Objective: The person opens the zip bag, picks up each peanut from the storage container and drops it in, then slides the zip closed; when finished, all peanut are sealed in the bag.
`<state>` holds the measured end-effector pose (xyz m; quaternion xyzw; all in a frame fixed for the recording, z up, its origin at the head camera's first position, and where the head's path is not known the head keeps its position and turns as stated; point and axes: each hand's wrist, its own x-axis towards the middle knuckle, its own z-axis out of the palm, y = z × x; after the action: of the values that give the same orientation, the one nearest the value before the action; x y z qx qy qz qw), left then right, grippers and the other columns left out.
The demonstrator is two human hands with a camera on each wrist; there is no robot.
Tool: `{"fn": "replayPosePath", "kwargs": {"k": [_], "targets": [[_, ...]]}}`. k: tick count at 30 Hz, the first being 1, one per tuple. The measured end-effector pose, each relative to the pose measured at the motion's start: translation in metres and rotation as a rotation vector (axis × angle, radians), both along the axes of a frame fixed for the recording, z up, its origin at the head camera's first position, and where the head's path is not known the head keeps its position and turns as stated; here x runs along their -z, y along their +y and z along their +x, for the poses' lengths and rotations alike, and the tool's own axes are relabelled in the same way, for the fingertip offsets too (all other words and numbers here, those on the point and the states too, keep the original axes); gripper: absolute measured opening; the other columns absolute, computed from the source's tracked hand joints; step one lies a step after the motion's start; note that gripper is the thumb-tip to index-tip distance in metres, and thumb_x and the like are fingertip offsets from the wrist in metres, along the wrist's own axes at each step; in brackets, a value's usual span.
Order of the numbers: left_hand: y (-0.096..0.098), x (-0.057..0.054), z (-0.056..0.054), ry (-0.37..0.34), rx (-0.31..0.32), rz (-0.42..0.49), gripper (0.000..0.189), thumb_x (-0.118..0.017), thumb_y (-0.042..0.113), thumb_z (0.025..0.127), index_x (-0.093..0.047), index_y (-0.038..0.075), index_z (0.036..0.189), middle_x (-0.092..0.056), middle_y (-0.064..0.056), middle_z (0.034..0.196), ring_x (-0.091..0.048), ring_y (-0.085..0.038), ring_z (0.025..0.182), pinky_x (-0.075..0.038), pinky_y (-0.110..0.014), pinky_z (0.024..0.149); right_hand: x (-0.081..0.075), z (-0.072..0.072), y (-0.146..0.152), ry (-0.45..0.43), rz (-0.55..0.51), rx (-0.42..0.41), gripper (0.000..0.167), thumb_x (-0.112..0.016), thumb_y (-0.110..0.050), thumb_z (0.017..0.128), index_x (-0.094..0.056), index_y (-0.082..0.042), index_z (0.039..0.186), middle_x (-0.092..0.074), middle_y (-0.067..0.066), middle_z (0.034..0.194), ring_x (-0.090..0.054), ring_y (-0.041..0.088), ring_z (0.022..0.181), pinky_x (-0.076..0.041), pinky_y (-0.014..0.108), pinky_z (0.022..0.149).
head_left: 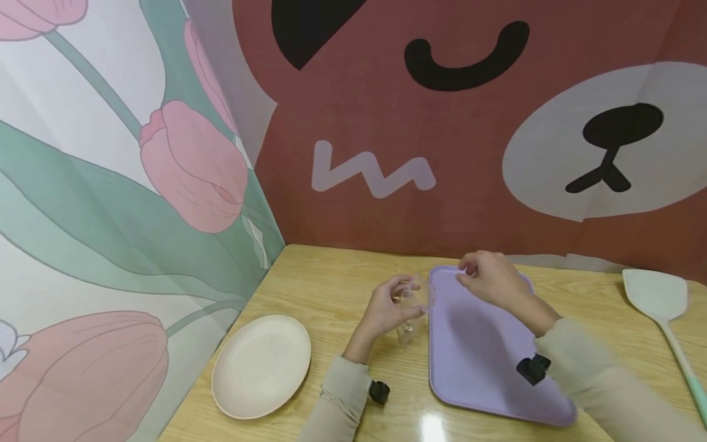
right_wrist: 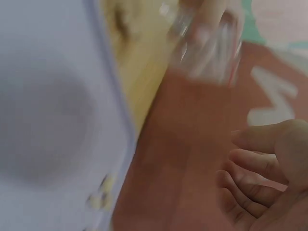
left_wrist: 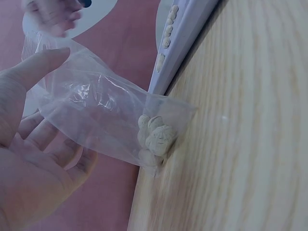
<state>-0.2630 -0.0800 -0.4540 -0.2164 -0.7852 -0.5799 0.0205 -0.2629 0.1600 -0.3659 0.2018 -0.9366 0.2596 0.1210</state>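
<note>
My left hand [head_left: 386, 310] holds a clear plastic bag [left_wrist: 103, 103] beside the tray's left edge, with the thumb on one side and the fingers on the other. Several peanuts [left_wrist: 160, 139] are gathered at the bag's bottom end, low over the table. Above the far left part of a purple tray [head_left: 469, 380] is my right hand [head_left: 494, 282], its fingers loosely bent and nothing between them. A few peanuts [right_wrist: 101, 198] lie on the tray near its far edge; the left wrist view shows them in a line, partly behind the rim.
To the left on the wooden table [head_left: 397, 393] lies a cream plate [head_left: 262, 368]. A white spatula [head_left: 657, 294] with a green handle end lies at the right. Behind the table hangs a brown bear-print cloth [head_left: 469, 215], and a tulip-print cloth [head_left: 110, 245] covers the left side.
</note>
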Motion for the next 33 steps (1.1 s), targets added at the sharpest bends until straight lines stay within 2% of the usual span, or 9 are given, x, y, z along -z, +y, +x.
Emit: {"fn": "replayPosePath", "kwargs": {"k": [7, 14, 16, 19, 23, 25, 28, 30, 33], "targets": [[-0.002, -0.003, 0.001, -0.030, -0.002, -0.010, 0.059, -0.085, 0.009, 0.077, -0.060, 0.009, 0.130, -0.071, 0.003, 0.115, -0.061, -0.012, 0.098, -0.048, -0.042, 0.089, 0.024, -0.018, 0.059, -0.127, 0.015, 0.105, 0.019, -0.073, -0.008, 0.084, -0.070, 0.008, 0.094, -0.066, 0.012, 0.079, -0.060, 0.025, 0.068, -0.048, 0.036, 0.055], [-0.003, 0.001, 0.001, -0.050, -0.011, 0.006, 0.061, -0.084, 0.008, 0.076, -0.059, 0.009, 0.132, -0.070, -0.011, 0.120, -0.060, -0.010, 0.099, -0.048, -0.045, 0.088, 0.050, -0.033, 0.094, -0.212, 0.042, 0.173, 0.027, -0.072, -0.010, 0.084, -0.066, 0.013, 0.097, -0.066, 0.022, 0.085, -0.062, 0.032, 0.074, -0.050, 0.040, 0.057], [-0.003, 0.002, 0.001, -0.051, -0.013, 0.013, 0.061, -0.084, 0.007, 0.076, -0.059, 0.008, 0.132, -0.069, -0.012, 0.120, -0.060, -0.011, 0.099, -0.048, -0.045, 0.088, 0.056, -0.036, 0.099, -0.236, 0.033, 0.196, 0.028, -0.072, -0.010, 0.084, -0.065, 0.013, 0.099, -0.066, 0.024, 0.087, -0.062, 0.032, 0.074, -0.049, 0.039, 0.057], [-0.002, 0.002, 0.001, -0.043, -0.018, 0.009, 0.061, -0.084, 0.006, 0.076, -0.060, 0.009, 0.131, -0.071, -0.006, 0.117, -0.060, -0.010, 0.098, -0.048, -0.041, 0.087, 0.066, -0.038, 0.104, -0.248, 0.021, 0.222, 0.028, -0.072, -0.010, 0.085, -0.065, 0.014, 0.099, -0.065, 0.025, 0.088, -0.060, 0.031, 0.073, -0.049, 0.037, 0.056], [0.001, -0.001, 0.001, -0.035, -0.005, 0.007, 0.060, -0.084, 0.006, 0.076, -0.059, 0.009, 0.131, -0.072, 0.001, 0.115, -0.061, -0.010, 0.098, -0.048, -0.035, 0.089, 0.080, -0.040, 0.107, -0.208, 0.048, 0.207, 0.019, -0.069, -0.007, 0.085, -0.068, 0.012, 0.090, -0.065, 0.018, 0.078, -0.057, 0.026, 0.066, -0.046, 0.036, 0.055], [0.001, -0.001, 0.000, -0.036, 0.003, 0.010, 0.060, -0.084, 0.006, 0.077, -0.059, 0.009, 0.131, -0.072, 0.000, 0.116, -0.061, -0.010, 0.098, -0.048, -0.035, 0.091, 0.086, -0.041, 0.107, -0.197, 0.076, 0.191, 0.014, -0.066, -0.005, 0.086, -0.066, 0.007, 0.078, -0.059, 0.010, 0.067, -0.052, 0.021, 0.060, -0.041, 0.035, 0.053], [0.001, -0.001, 0.000, -0.037, 0.009, 0.013, 0.059, -0.084, 0.006, 0.077, -0.059, 0.008, 0.131, -0.071, -0.005, 0.117, -0.060, -0.010, 0.097, -0.048, -0.034, 0.090, 0.093, -0.042, 0.105, -0.188, 0.107, 0.188, 0.023, -0.062, -0.002, 0.087, -0.057, -0.002, 0.065, -0.047, 0.001, 0.059, -0.043, 0.018, 0.056, -0.034, 0.032, 0.051], [0.001, -0.001, 0.000, -0.040, 0.005, 0.008, 0.059, -0.084, 0.006, 0.077, -0.059, 0.009, 0.131, -0.071, -0.008, 0.118, -0.060, -0.009, 0.097, -0.047, -0.033, 0.090, 0.096, -0.043, 0.103, -0.194, 0.115, 0.200, 0.025, -0.062, -0.001, 0.088, -0.054, -0.004, 0.064, -0.043, 0.001, 0.059, -0.042, 0.018, 0.056, -0.033, 0.032, 0.051], [0.001, -0.001, 0.001, -0.041, 0.000, 0.005, 0.059, -0.084, 0.006, 0.077, -0.060, 0.008, 0.130, -0.070, -0.012, 0.119, -0.060, -0.008, 0.096, -0.045, -0.033, 0.088, 0.099, -0.045, 0.101, -0.186, 0.115, 0.217, 0.019, -0.063, -0.001, 0.087, -0.058, 0.001, 0.069, -0.048, 0.004, 0.061, -0.045, 0.020, 0.057, -0.036, 0.033, 0.051]]}}
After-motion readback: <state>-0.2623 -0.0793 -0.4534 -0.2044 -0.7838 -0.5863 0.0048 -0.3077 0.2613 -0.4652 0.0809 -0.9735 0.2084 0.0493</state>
